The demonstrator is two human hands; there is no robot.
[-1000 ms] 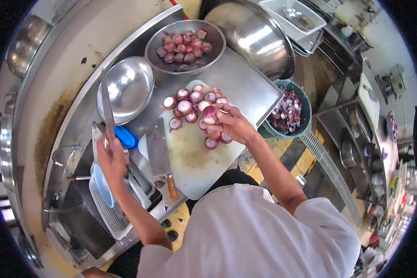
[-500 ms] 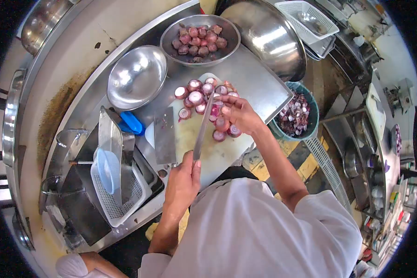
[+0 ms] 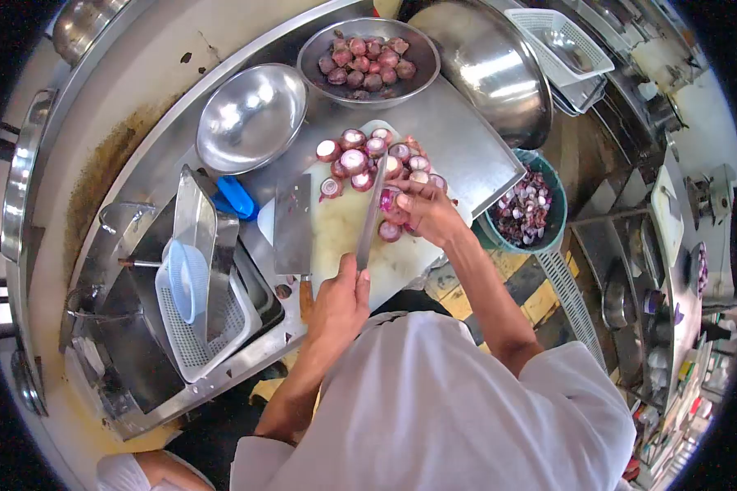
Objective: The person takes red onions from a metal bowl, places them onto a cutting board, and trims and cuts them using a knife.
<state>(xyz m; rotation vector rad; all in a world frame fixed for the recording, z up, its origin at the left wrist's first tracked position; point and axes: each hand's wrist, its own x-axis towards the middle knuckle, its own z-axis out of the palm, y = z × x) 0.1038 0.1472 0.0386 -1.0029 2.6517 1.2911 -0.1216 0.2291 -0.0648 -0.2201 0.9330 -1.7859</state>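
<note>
My left hand (image 3: 340, 301) is wrapped round the handle of a long knife (image 3: 371, 225), its blade pointing away from me over the white cutting board (image 3: 344, 254). Beside the blade, my right hand (image 3: 432, 214) grips a red onion (image 3: 391, 201) with a bright purple side showing, partly hidden by the fingers. Several red onions (image 3: 353, 161) with cut white ends lie grouped at the board's far part. Left of the board's middle rests a cleaver (image 3: 293, 233) with a wooden handle.
A steel bowl of whole red onions (image 3: 370, 61) stands at the back, next to another steel bowl (image 3: 252, 119). To the right, a green bucket (image 3: 560, 204) holds onion scraps. A white basket (image 3: 180, 340) sits at the left by the sink. Another person's arm (image 3: 160, 472) shows bottom left.
The view has shifted slightly. My left hand and the knife have moved a little to the right. In my right hand, the onion's purple side now shows against the blade, and the cleaver's handle is uncovered.
</note>
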